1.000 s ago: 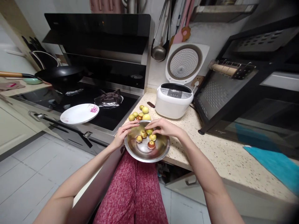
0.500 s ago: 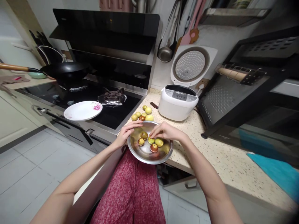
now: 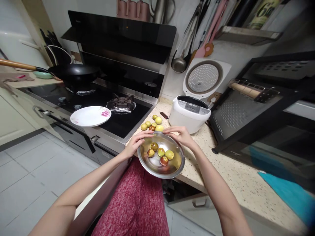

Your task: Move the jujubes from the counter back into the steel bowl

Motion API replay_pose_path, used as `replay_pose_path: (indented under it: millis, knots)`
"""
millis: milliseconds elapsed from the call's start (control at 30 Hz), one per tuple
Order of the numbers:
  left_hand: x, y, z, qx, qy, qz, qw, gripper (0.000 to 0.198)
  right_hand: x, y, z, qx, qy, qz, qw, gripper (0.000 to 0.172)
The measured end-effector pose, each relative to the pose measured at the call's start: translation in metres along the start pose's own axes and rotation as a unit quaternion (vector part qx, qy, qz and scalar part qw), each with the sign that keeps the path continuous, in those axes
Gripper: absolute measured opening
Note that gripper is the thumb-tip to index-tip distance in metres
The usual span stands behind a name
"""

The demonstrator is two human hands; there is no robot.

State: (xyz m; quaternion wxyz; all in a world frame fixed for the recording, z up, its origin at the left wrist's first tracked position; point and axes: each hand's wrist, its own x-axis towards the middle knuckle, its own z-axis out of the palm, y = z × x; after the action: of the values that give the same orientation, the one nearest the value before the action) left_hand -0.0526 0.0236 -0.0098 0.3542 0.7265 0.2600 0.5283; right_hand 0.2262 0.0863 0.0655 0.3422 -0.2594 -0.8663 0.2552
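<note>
A metal bowl (image 3: 177, 167) sits at the counter's front edge above my lap, with several green and reddish-brown jujubes (image 3: 169, 154) inside. My left hand (image 3: 136, 141) holds the bowl's left far rim, fingers extended along it and thumb at the edge. Over the far right rim, my right hand (image 3: 180, 135) has its fingers stretched out toward the left, with no jujube visible in them. Their tips are close to a yellow-green jujube (image 3: 159, 128) on the counter. Behind the bowl lie several more small jujubes (image 3: 148, 124), mostly green.
To the left, a floral white plate (image 3: 90, 117) overhangs the stove's front edge near a burner (image 3: 121, 104). A black wok (image 3: 75, 72) stands farther back. Beyond the bowl is an open rice cooker (image 3: 189, 118). An oven (image 3: 265, 127) and a blue cloth (image 3: 287, 188) occupy the right.
My right hand has left the jujubes inside the bowl and moved up to its far rim. The left hand stays on the rim. The camera view has shifted slightly.
</note>
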Motion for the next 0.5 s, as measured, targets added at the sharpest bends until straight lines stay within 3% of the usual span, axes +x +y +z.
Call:
replay_pose_path:
  millis: [100, 167, 367, 500]
  knots:
    - [0.000, -0.001, 0.001, -0.010, 0.005, -0.002, 1.000, 0.038, 0.021, 0.014, -0.006, -0.057, 0.066, 0.019, 0.996, 0.021]
    - [-0.001, -0.002, 0.001, -0.013, 0.007, -0.006, 1.000, 0.038, 0.042, 0.025, -0.007, -0.104, 0.071, 0.030, 0.992, 0.024]
    - [-0.001, 0.000, 0.002, -0.020, 0.005, -0.010, 1.000, 0.037, 0.102, 0.056, 0.014, -0.288, -0.048, 0.082, 0.953, 0.033]
    - [-0.001, -0.001, 0.003, -0.020, 0.001, -0.010, 1.000, 0.038, 0.125, 0.068, 0.037, -0.331, -0.070, 0.114, 0.934, 0.034]
